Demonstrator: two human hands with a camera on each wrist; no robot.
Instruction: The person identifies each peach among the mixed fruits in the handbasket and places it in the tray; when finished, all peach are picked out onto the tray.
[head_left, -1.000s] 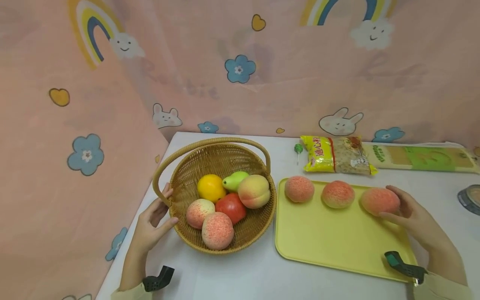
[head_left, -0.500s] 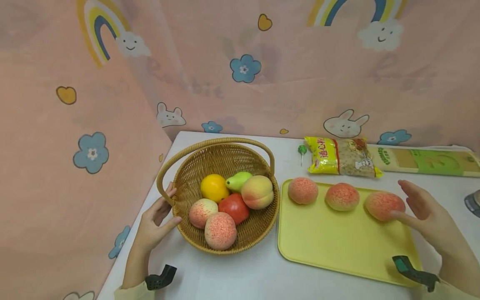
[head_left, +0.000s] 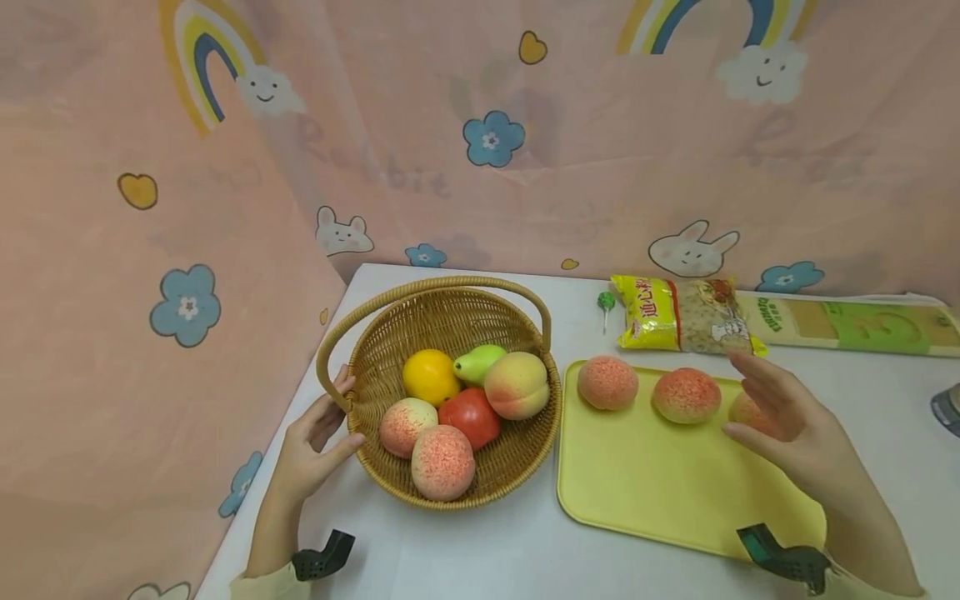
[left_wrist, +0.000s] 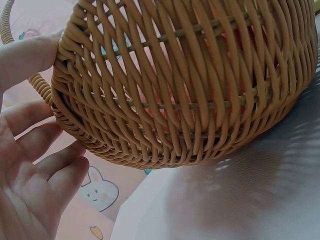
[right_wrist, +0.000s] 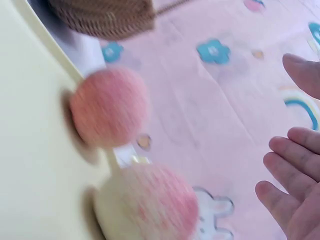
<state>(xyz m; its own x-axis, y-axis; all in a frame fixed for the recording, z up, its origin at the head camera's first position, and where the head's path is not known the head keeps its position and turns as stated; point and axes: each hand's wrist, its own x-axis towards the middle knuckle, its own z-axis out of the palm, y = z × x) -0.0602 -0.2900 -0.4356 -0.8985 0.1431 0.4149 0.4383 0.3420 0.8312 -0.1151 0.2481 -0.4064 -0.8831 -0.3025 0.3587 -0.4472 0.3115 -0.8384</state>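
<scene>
A wicker basket [head_left: 450, 500] with an arched handle stands on the left. Inside it lie several fruits: an orange [head_left: 431, 377], a green pear [head_left: 478, 364], a red pomegranate-like fruit [head_left: 470, 419] and peaches [head_left: 442, 462]. My left hand [head_left: 307, 454] holds the basket's left rim by the handle's foot; in the left wrist view, thumb and fingers [left_wrist: 70, 175] meet the wicker. A yellow tray [head_left: 660, 492] bears a row of peaches [head_left: 686, 395]. Over its right side my right hand [head_left: 795, 433] hovers with nothing in it, fingers parted, partly hiding the rightmost peach [head_left: 744, 412].
Behind the tray lie a yellow bag of pasta [head_left: 678, 315], a long green-and-beige package [head_left: 862, 323] and a green lollipop [head_left: 606, 304]. A round dark-rimmed object [head_left: 948, 408] sits at the right edge. A pink patterned cloth [head_left: 405, 125] hangs behind the white table.
My right hand let go of the rightmost peach, drew back to its right, then moved left in front of it. The left hand stays at the basket; the view shifted slightly.
</scene>
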